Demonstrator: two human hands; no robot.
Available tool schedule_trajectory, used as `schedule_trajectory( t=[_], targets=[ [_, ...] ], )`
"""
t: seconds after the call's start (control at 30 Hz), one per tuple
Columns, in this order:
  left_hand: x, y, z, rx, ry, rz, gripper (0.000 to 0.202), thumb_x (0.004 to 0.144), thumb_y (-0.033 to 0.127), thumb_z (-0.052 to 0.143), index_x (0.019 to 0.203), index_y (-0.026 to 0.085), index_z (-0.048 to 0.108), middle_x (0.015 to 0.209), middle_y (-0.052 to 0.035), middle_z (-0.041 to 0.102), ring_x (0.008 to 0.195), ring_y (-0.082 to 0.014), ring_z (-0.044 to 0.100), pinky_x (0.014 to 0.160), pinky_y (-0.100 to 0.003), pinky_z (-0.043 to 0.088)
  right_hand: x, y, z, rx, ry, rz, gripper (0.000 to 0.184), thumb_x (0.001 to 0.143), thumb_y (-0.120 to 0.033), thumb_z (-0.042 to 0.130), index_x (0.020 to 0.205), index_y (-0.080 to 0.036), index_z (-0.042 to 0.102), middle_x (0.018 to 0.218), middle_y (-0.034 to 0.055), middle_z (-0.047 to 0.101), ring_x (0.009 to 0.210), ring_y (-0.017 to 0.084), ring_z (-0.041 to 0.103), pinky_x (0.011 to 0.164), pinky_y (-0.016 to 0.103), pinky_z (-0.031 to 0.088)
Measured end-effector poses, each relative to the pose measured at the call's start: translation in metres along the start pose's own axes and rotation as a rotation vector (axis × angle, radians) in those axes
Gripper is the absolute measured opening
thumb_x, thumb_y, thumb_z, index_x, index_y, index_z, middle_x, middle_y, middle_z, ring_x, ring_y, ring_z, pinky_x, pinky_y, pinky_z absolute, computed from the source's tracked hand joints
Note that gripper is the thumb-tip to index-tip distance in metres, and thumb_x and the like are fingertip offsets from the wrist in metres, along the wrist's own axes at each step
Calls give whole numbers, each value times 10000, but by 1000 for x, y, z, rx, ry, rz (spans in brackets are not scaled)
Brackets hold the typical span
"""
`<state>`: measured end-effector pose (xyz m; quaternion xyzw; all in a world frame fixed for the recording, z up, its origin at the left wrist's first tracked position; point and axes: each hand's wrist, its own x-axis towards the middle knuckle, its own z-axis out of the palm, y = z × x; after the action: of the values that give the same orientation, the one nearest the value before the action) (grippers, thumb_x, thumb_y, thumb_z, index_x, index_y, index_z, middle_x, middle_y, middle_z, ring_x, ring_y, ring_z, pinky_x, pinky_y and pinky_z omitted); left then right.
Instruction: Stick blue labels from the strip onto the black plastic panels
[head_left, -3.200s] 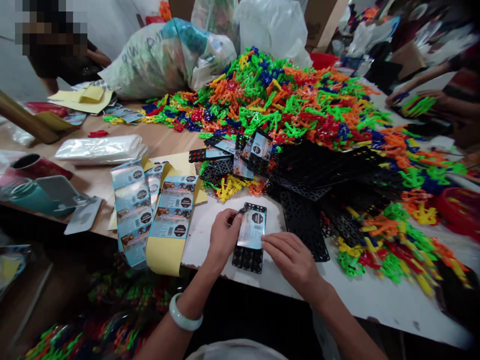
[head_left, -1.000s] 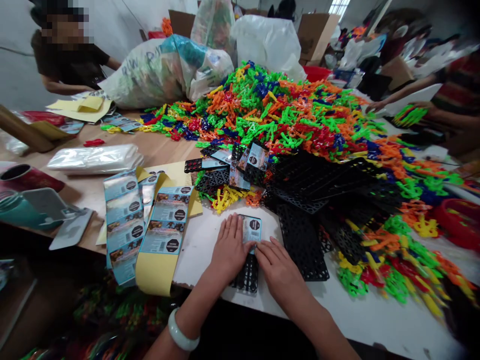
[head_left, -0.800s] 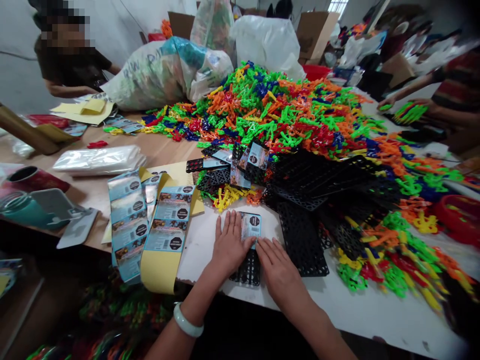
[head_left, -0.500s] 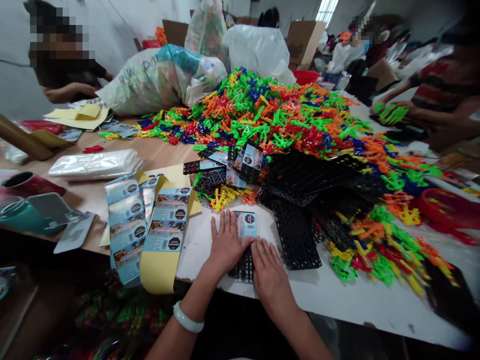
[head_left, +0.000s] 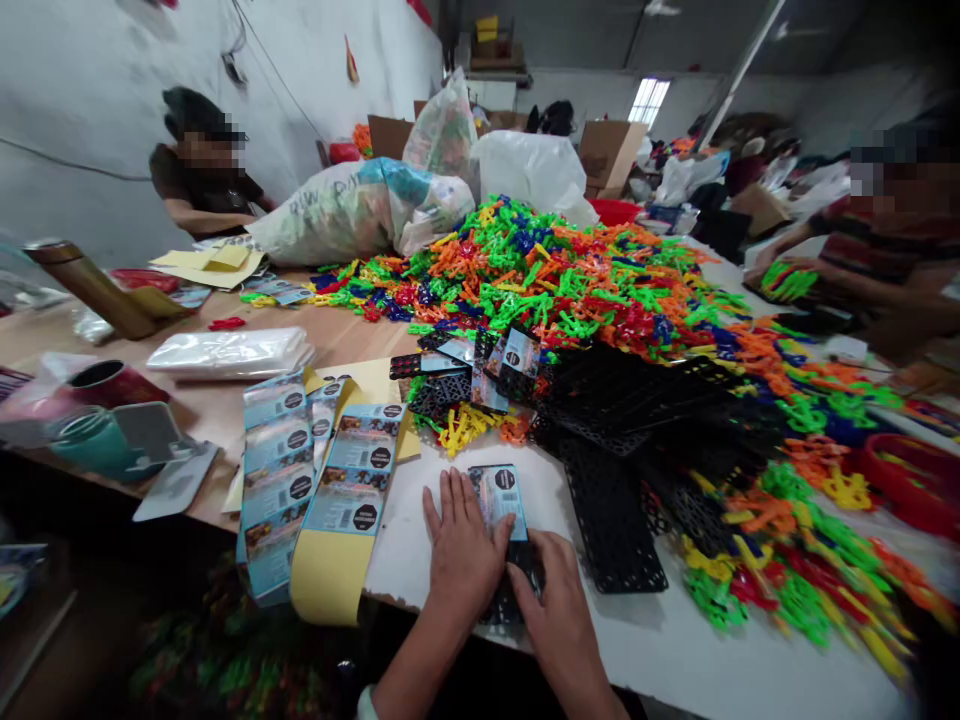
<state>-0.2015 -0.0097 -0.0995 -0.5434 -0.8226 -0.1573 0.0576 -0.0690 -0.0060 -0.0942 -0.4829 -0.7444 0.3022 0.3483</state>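
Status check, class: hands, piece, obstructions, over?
Left hand, right hand flat, open, pressing black grid plate. Blue label on top. Spare grid plate close alongside.

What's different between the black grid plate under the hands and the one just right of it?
The grid plate under the hands carries a blue label; the plate to its right is bare. The left hand and right hand press flat on the first; no hand touches the second. Both are black perforated rectangles on the white table.
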Motion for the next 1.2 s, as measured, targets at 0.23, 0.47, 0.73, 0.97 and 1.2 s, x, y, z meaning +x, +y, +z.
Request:
schedule_trajectory(
  t=[0.23,0.47,0.73,0.97,1.2],
  targets=[
    [-7,-32,-21,-291,279,-7,555,975,295,368,1478,85,265,1508,-229,350,1430,-283,283,1110,-498,337,62,-39,-11,564,-306,278,358,802,-451,652,1016,-178,564,762,23,665,740,193,634,703,314,504],
    [19,-108,-70,-144,424,-471,581,932,368,475,1375,-3,409,1406,-288,440,1316,-372,414,1061,-519,350,150,-73,-13,713,-64,32,552,842,-499,615,1295,-223,459,1215,110,609,1042,224,628,831,373,547],
    [13,-135,-85,80,25,-677,605,912,460,460,1353,47,452,1300,-243,554,1196,-424,497,993,-578,356,50,-10,-39,-358,250,-329,502,929,-386,520,1387,-198,439,1405,178,453,1308,334,411,1052,568,355],
    [-14,-137,-91,98,-47,-736,611,884,514,484,1330,95,490,1287,-248,528,1204,-421,487,962,-557,392,29,23,-74,-734,287,-132,697,924,-519,441,1459,-86,331,1376,250,460,1239,401,463,961,593,405],
    [-36,-137,-88,36,-1,-802,545,838,420,595,1261,84,524,1271,-218,537,1194,-380,494,991,-516,384,15,-7,-59,-658,266,-252,620,906,-492,481,1408,-131,442,1284,189,571,1142,378,538,940,539,411]
  ],
)
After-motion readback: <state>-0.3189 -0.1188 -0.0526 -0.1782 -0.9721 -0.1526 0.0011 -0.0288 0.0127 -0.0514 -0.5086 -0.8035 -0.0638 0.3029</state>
